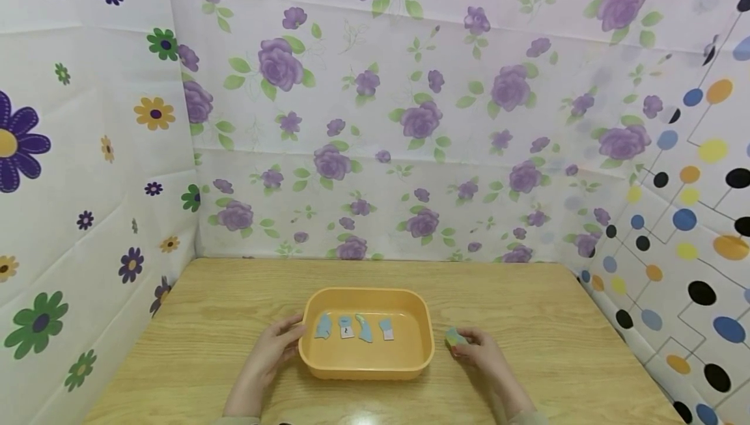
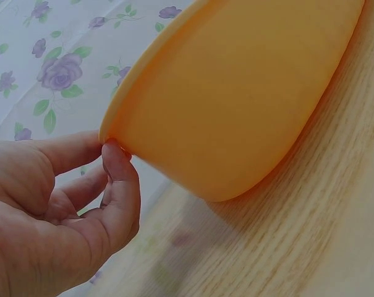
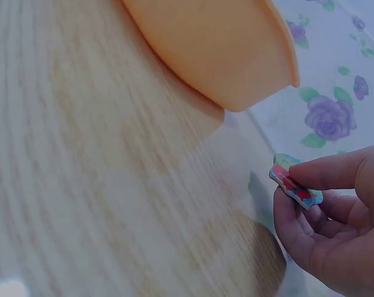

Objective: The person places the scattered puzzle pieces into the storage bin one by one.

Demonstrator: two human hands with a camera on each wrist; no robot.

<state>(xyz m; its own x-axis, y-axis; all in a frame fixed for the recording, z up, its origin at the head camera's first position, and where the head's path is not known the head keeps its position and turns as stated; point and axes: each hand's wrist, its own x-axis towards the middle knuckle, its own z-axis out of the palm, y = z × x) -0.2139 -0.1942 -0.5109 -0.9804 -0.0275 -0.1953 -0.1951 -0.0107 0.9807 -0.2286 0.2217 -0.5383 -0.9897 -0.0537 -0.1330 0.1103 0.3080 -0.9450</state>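
An orange plastic tub [image 1: 368, 373] stands on the table, with several flat light-blue pieces of irregular outline lying in a row inside it. At its left side my left hand [image 1: 274, 347] pinches the rim between thumb and finger, as the left wrist view shows near the tub wall [image 2: 224, 93]. To the right of the tub, my right hand [image 1: 482, 352] holds a small flat piece [image 3: 293, 183] printed in red, green and blue. Thumb and fingers pinch that piece, covering part of it. It is apart from the tub's wall [image 3: 230, 55].
Two of the pieces in the tub carry white squares, one on the piece [image 1: 346, 329] with a dark mark and one on the piece [image 1: 387, 330] at the right. A wood-grain table [image 1: 504, 295] meets a flowered cloth backdrop [image 1: 375, 217] at its far edge. Patterned cloths flank both sides.
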